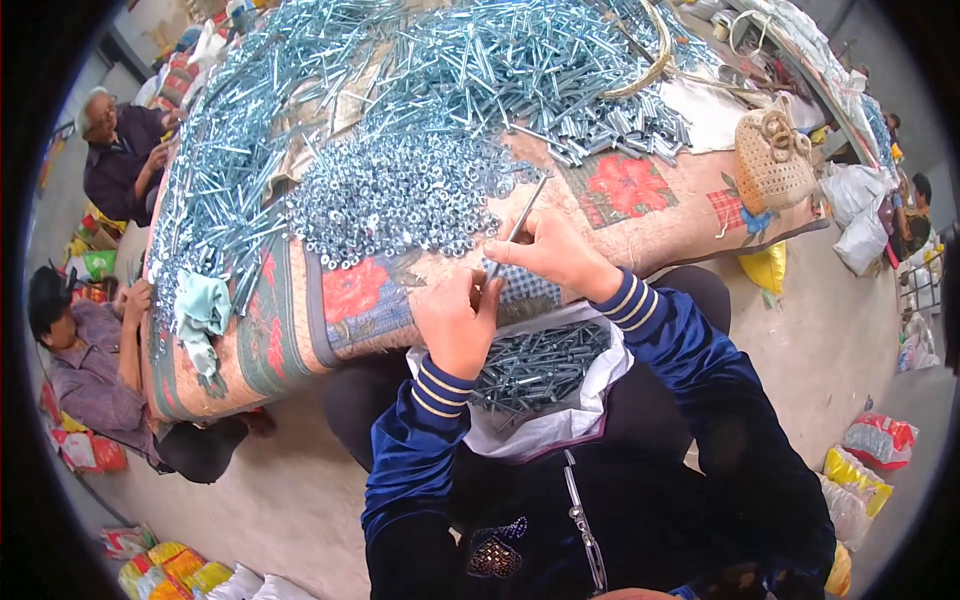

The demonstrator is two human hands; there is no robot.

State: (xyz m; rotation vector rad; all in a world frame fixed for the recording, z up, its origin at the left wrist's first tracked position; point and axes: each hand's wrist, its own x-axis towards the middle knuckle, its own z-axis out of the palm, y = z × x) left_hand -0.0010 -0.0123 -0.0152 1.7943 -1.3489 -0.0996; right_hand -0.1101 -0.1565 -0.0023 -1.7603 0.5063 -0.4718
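A long thin metal bolt (528,208) slants between my two hands above the table's near edge. My right hand (560,255) is closed around its middle, and its upper end sticks out past the thumb and finger. At the lower end my left hand (455,318) is pinched; whether a small nut is also between those fingertips is hidden. Just beyond my hands lies a heap of small metal nuts (390,195). Below them, at my lap, a white sack (617,360) stands open with many dark assembled bolts (540,370) inside.
Long loose bolts (470,60) and short metal sleeves (625,130) cover the far side of the flowered padded table cover (360,300). A woven bag (775,165) sits at the right, a pale blue cloth (202,305) at the left. Two people (95,350) work along the left edge.
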